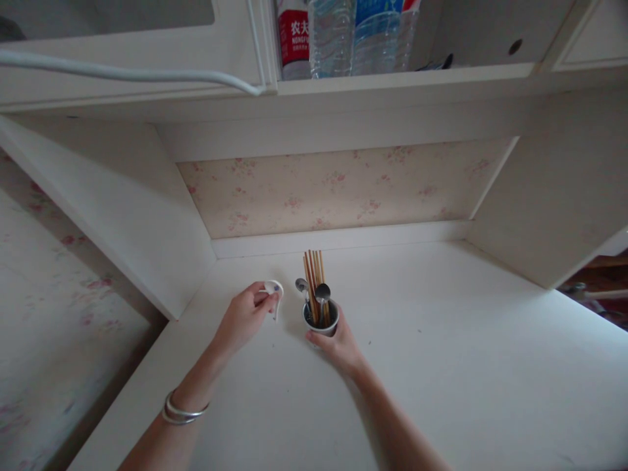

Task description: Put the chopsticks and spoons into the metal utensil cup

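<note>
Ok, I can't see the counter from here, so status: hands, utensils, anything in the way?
Left hand pinching small white spoon-like piece. Right hand around cup. Chopsticks, two metal spoons occupying cup's mouth.

Everything is carried by a plain white tabletop (471, 366), which extends on all sides of the cup (320, 328). This cup appears to stand directly on it. Two tiny dark specks (419, 331) lie to the right of the cup, others in front-left.
</note>
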The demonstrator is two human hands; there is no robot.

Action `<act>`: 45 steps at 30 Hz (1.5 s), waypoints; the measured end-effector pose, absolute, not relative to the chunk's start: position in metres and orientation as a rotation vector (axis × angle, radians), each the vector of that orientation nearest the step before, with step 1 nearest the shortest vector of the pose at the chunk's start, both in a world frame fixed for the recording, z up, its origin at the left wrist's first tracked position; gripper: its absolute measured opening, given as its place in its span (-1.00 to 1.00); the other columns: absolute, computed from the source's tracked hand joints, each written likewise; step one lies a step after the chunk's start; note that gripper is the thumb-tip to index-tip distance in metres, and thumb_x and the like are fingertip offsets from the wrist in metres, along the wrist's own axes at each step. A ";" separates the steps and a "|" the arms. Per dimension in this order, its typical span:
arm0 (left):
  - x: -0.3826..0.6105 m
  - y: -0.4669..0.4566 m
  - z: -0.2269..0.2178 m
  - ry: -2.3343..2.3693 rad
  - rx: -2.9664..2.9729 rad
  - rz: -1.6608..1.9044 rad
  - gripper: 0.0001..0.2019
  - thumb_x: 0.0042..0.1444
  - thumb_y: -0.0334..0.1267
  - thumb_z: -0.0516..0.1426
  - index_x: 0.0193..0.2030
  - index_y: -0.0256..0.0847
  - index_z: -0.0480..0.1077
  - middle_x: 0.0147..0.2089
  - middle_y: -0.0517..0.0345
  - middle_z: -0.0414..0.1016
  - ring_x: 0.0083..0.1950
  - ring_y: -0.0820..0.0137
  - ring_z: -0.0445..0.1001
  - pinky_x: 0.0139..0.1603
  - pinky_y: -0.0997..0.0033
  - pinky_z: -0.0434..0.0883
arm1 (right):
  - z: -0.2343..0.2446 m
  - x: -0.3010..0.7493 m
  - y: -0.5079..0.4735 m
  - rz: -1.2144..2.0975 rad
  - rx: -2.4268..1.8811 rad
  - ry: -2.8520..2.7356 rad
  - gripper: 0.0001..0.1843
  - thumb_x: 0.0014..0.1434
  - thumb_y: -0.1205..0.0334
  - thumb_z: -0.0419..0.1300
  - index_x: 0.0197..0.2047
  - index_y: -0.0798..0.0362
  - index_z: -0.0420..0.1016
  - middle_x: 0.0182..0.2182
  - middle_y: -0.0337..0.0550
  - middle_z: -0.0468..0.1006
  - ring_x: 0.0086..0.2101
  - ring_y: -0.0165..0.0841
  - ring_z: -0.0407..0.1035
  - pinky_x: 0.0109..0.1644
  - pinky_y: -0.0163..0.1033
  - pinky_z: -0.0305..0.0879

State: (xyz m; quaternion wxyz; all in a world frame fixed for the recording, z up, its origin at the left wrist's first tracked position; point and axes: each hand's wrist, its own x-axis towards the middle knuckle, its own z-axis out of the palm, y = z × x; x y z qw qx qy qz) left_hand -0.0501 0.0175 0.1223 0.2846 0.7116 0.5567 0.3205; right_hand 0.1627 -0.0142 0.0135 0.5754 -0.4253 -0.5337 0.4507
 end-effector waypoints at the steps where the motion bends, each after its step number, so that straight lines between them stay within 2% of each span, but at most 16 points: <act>1: -0.039 0.017 0.129 1.426 1.847 0.955 -0.67 0.18 0.04 0.08 -0.17 -0.20 0.40 -0.39 0.20 0.55 -0.36 0.40 0.50 -0.35 0.51 0.30 | 0.012 0.162 -0.014 1.056 -0.997 -1.243 -0.21 -0.12 0.14 0.48 0.15 -0.01 0.27 -0.02 -0.10 0.53 -0.03 -0.14 0.40 0.12 -0.05 0.26; 4: -0.009 0.017 0.138 1.281 1.727 1.185 -0.66 0.15 0.03 0.14 -0.13 -0.22 0.40 -0.34 0.15 0.58 -0.31 0.38 0.51 -0.35 0.50 0.33 | 0.008 0.162 -0.012 1.050 -1.008 -1.232 -0.20 -0.15 0.17 0.49 0.14 -0.02 0.28 -0.01 -0.10 0.53 -0.04 -0.13 0.40 0.11 -0.05 0.26; 7: 0.014 0.019 0.131 1.216 1.694 1.253 -0.67 0.18 0.02 0.12 -0.14 -0.23 0.45 -0.32 0.11 0.57 -0.29 0.37 0.52 -0.33 0.48 0.37 | 0.005 0.163 -0.011 1.048 -0.997 -1.236 -0.19 -0.15 0.17 0.49 0.16 -0.03 0.27 0.01 -0.10 0.52 -0.02 -0.12 0.39 0.11 -0.04 0.26; 12: 0.029 0.020 0.098 1.282 1.927 1.255 -0.68 0.24 -0.04 0.07 -0.29 -0.19 0.54 -0.21 0.09 0.49 -0.28 0.42 0.47 -0.22 0.45 0.41 | 0.005 0.163 -0.011 1.087 -0.948 -1.224 -0.19 -0.13 0.20 0.48 0.16 -0.04 0.26 0.03 -0.10 0.51 0.01 -0.10 0.39 0.15 0.00 0.25; 18: 0.026 0.016 0.062 1.378 2.075 1.150 -0.71 0.22 -0.04 0.11 -0.22 -0.13 0.60 -0.20 0.07 0.38 -0.13 0.35 0.44 -0.04 0.36 0.40 | 0.010 0.160 -0.013 1.122 -0.888 -1.214 -0.22 -0.08 0.19 0.47 0.18 -0.03 0.24 0.07 -0.07 0.50 0.06 -0.10 0.39 0.16 -0.03 0.29; 23: 0.023 0.016 0.057 1.396 2.073 1.103 -0.73 0.19 -0.06 0.14 -0.17 -0.12 0.60 -0.19 0.07 0.35 -0.08 0.32 0.41 0.06 0.28 0.36 | 0.013 0.158 -0.014 1.110 -0.873 -1.212 -0.24 -0.07 0.17 0.46 0.16 -0.01 0.25 0.08 -0.04 0.50 0.06 -0.10 0.40 0.15 0.00 0.31; 25: 0.022 0.016 0.060 1.402 2.023 1.079 -0.74 0.16 -0.08 0.17 -0.12 -0.11 0.59 -0.16 0.07 0.34 -0.09 0.33 0.40 0.04 0.28 0.36 | 0.015 0.158 -0.014 1.112 -0.850 -1.205 -0.24 -0.07 0.16 0.46 0.16 -0.04 0.26 0.11 -0.05 0.47 0.08 -0.09 0.38 0.19 0.03 0.28; 29: 0.014 0.016 0.065 1.295 1.867 1.067 -0.72 0.08 -0.12 0.22 -0.08 -0.12 0.54 -0.10 0.08 0.33 -0.25 0.41 0.36 -0.22 0.40 0.38 | 0.019 0.158 -0.014 1.141 -0.801 -1.208 -0.22 -0.06 0.13 0.46 0.19 -0.06 0.25 0.17 -0.05 0.42 0.12 -0.07 0.33 0.23 0.09 0.22; 31: 0.008 0.016 0.063 1.218 1.766 1.120 -0.72 0.09 -0.12 0.21 -0.08 -0.14 0.51 -0.09 0.09 0.36 -0.27 0.44 0.36 -0.25 0.43 0.36 | 0.019 0.159 -0.013 1.125 -0.808 -1.224 -0.21 -0.07 0.13 0.46 0.19 -0.05 0.25 0.17 -0.04 0.42 0.13 -0.05 0.32 0.24 0.10 0.19; 34: 0.000 0.019 0.053 1.209 1.552 1.179 -0.72 0.10 -0.11 0.18 -0.10 -0.19 0.47 -0.19 0.13 0.41 -0.27 0.43 0.38 -0.23 0.45 0.33 | 0.017 0.160 -0.013 1.096 -0.838 -1.234 -0.20 -0.09 0.14 0.47 0.19 -0.05 0.26 0.16 -0.04 0.43 0.13 -0.05 0.30 0.24 0.08 0.18; 38: -0.005 0.027 0.026 1.227 1.250 1.088 -0.64 0.08 -0.03 0.15 -0.08 -0.23 0.42 -0.40 0.25 0.37 -0.45 0.48 0.29 -0.44 0.48 0.22 | 0.011 0.161 -0.014 1.067 -0.937 -1.243 -0.22 -0.11 0.16 0.48 0.16 -0.05 0.29 0.05 -0.07 0.50 0.02 -0.08 0.39 0.15 0.04 0.27; 41: -0.006 0.032 0.010 1.178 1.171 1.013 -0.63 0.04 -0.04 0.14 -0.09 -0.25 0.40 -0.41 0.27 0.36 -0.49 0.49 0.27 -0.50 0.48 0.20 | 0.005 0.161 -0.014 1.020 -1.030 -1.222 -0.21 -0.14 0.14 0.49 0.14 -0.07 0.30 -0.02 -0.12 0.53 -0.04 -0.11 0.42 0.08 0.02 0.32; 45: -0.008 0.031 0.005 1.177 1.231 0.978 -0.63 0.02 -0.05 0.15 -0.11 -0.26 0.41 -0.44 0.28 0.34 -0.48 0.47 0.29 -0.45 0.47 0.24 | 0.002 0.174 -0.005 0.922 -1.114 -1.139 -0.23 -0.13 0.11 0.48 0.13 -0.07 0.30 -0.05 -0.09 0.54 -0.10 -0.13 0.43 0.01 -0.02 0.37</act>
